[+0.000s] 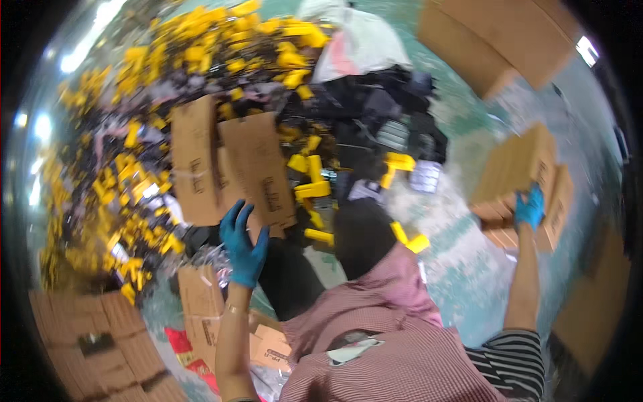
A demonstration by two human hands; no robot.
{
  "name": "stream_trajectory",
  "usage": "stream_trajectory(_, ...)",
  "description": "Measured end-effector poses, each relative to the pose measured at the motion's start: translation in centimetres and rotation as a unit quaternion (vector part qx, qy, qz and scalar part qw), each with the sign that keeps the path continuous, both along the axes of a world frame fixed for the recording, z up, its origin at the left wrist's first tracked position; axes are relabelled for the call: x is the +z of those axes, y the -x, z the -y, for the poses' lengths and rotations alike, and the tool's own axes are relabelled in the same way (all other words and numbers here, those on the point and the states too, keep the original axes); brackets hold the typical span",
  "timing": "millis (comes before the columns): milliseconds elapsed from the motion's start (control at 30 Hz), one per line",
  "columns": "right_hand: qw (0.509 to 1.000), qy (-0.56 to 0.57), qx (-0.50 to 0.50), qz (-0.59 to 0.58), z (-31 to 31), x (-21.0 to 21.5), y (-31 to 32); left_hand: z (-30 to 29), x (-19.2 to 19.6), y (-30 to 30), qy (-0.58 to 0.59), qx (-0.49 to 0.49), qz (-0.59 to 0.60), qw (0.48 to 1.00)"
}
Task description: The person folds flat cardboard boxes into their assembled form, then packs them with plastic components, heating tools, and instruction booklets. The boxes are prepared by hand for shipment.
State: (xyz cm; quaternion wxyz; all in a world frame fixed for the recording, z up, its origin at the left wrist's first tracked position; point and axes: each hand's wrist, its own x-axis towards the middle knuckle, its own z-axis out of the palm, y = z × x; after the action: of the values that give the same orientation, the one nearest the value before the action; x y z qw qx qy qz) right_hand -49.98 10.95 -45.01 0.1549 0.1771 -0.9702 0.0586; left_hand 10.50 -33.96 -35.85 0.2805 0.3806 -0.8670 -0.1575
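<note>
My left hand (pixel 244 245), in a blue glove, is open with its fingers apart. It hovers at the lower edge of a brown cardboard box (pixel 258 171), and I cannot tell whether it touches it. A second brown cardboard piece (pixel 193 161) leans beside that one on the left. Out to the right, my blue-gloved right hand (pixel 530 208) is closed on the edge of a cardboard box (pixel 514 164) in a small group of boxes on the floor. Its fingertips are partly hidden against the cardboard.
A large heap of yellow and black pieces (pixel 207 47) spreads across the left and far side. Black items (pixel 375 100) lie by a white sack (pixel 365 43). Stacked cardboard (pixel 87 335) stands at lower left, large boxes (pixel 495 33) at far right. Loose yellow pieces (pixel 400 161) lie near my legs.
</note>
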Motion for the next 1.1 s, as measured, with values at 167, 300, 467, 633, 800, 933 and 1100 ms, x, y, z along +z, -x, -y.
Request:
stream_trajectory(167,0.992,-0.122,-0.037,0.012,1.8,0.5,-0.6,12.7,-12.1,-5.4,0.04,0.186,0.017,0.982)
stream_trajectory(300,0.99,-0.125,-0.042,0.048,4.3,0.0,0.0,19.7,-16.8,-7.0,-0.177,0.231,-0.141,0.946)
stream_trajectory(467,1.0,0.019,0.023,0.001,8.9,0.3,0.3,20.9,-14.4,-4.5,-0.371,0.18,-0.064,0.909)
stream_trajectory(633,0.724,0.443,0.312,0.426,28.5,5.5,-21.6,8.5,-1.9,3.9,0.118,0.034,-0.069,0.99)
stream_trajectory(800,0.495,0.626,0.278,0.535,36.3,16.8,-35.2,-1.5,6.7,5.6,0.222,-0.211,0.049,0.951)
stream_trajectory(933,0.493,0.572,0.434,0.492,33.8,16.4,-36.0,-2.0,10.6,2.3,0.231,-0.071,-0.034,0.97)
stream_trajectory(1100,0.523,0.39,0.553,0.518,29.9,18.9,-39.7,-5.7,12.5,2.1,-0.098,0.013,-0.346,0.933)
